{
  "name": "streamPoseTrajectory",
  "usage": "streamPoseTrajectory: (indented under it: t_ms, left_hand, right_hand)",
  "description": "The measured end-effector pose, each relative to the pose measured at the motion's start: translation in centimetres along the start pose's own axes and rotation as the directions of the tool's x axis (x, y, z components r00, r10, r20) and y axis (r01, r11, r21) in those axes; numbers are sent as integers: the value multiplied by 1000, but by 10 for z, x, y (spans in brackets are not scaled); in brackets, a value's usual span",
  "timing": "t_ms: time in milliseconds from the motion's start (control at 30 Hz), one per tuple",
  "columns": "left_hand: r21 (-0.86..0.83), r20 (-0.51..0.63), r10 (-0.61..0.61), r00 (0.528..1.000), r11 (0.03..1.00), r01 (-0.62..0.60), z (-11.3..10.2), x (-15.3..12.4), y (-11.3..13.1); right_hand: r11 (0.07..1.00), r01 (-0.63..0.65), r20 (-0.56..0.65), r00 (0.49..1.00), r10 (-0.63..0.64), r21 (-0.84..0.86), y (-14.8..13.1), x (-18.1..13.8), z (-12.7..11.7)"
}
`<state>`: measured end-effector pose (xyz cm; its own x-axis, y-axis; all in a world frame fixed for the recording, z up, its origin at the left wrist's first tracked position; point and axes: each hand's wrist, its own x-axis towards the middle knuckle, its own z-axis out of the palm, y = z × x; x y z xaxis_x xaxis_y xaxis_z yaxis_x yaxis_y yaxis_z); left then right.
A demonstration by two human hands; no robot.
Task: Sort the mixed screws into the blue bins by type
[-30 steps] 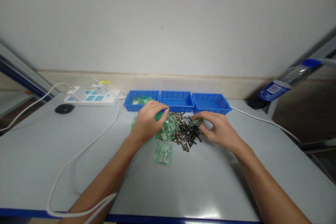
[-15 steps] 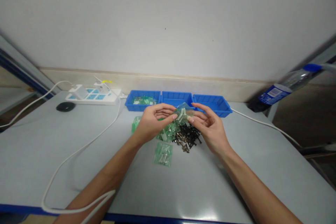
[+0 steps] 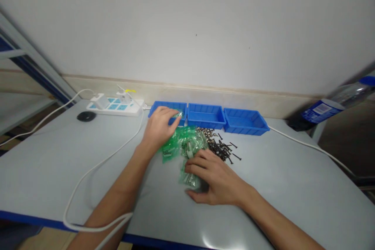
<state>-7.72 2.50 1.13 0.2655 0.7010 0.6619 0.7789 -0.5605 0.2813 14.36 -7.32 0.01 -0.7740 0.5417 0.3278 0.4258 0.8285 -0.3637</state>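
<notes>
While the right hand (image 3: pixel 211 175) gapes around a flat green plastic packet (image 3: pixel 190 180), likely light, slippery, edge-pinchable, the left hand (image 3: pixel 159 126) hides its grip.

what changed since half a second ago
The left hand moved left and away to the leftmost blue plastic bin; whether it has dropped the small green plastic bag both hands held above the black metal screws is unclear. The right hand let go of that bag and swung left and nearer, over the closest green plastic bag. The white plastic power strip stayed put.
</notes>
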Motion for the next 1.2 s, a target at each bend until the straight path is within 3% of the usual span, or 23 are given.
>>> streamPoseTrajectory:
  t_ms: [200, 333, 433, 533, 600, 700, 800, 900, 1000, 1100, 1133, 1200]
  left_hand:
    - [-57, 16, 55, 998, 997, -54, -1, 1, 16]
    - [-110, 16, 85, 996, 990, -83, 0, 0, 18]
    - [-176, 21, 88, 996, 981, -83, -1, 1, 21]
    - [-313, 55, -2, 998, 950, 19, -5, 3, 27]
    - [-440, 146, -87, 985, 886, 144, -9, 4, 32]
    - [-615, 352, -129, 927, 714, 333, -12, 5, 36]
    - [-694, 447, -153, 881, 562, 450, -9, 4, 36]
    - [-714, 391, -226, 892, 537, 449, -5, 4, 32]
    - [-652, 165, -284, 945, 687, 320, -5, 5, 23]
    - [-310, -109, -225, 968, 933, 182, -5, 2, 8]
    - [-169, -128, -179, 976, 973, 156, -4, 0, 2]
    - [17, -59, -105, 993, 994, 106, 0, -3, -6]
  right_hand:
    - [978, 130, -76, 987, -143, -162, 8, -4, -2]
    - [967, 134, -242, 952, -186, -218, 13, -5, -3]
    - [997, -61, -478, 878, 30, -50, 18, -4, -3]
    - [919, -277, -583, 712, 392, 280, 28, 2, -7]
    - [826, -262, -568, 621, 540, 499, 34, 9, -11]
    - [730, -201, -537, 556, 634, 653, 39, 22, -19]
    - [696, -180, -512, 556, 655, 695, 38, 34, -23]
    - [677, -166, -491, 569, 660, 717, 36, 40, -22]
    - [690, -151, -522, 547, 654, 708, 35, 43, -24]
    - [727, -156, -561, 535, 631, 669, 21, 40, -33]
    - [727, -162, -537, 572, 620, 667, 13, 37, -37]
    - [706, -173, -435, 680, 590, 687, -11, 27, -42]
